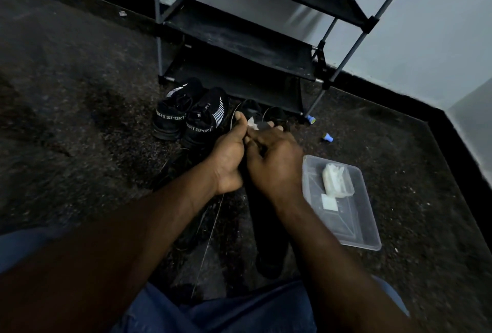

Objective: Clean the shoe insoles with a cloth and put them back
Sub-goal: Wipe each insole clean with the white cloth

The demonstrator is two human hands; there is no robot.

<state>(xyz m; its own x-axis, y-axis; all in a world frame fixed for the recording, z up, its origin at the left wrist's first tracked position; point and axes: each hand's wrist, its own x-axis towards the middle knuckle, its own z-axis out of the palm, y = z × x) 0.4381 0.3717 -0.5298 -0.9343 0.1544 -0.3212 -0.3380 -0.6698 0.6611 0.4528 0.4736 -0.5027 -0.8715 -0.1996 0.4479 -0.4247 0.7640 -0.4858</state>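
Note:
My left hand [228, 158] grips a long black insole [267, 231] near its far end, thumb pointing up along its edge. The insole runs from my hands back toward my lap. My right hand [275, 165] pinches a small white cloth [253, 124] against the insole's far part, right beside my left thumb. A pair of black sport shoes [191, 117] with white lettering stands on the floor just left of my hands. Another dark shoe [186, 228] lies under my left forearm, mostly hidden.
A black shoe rack [239, 42] with grey poles stands against the wall behind the shoes. A clear plastic tray [354, 231] with white wipes lies on the dark carpet to my right. Two small blue caps [328, 137] lie near the rack's foot.

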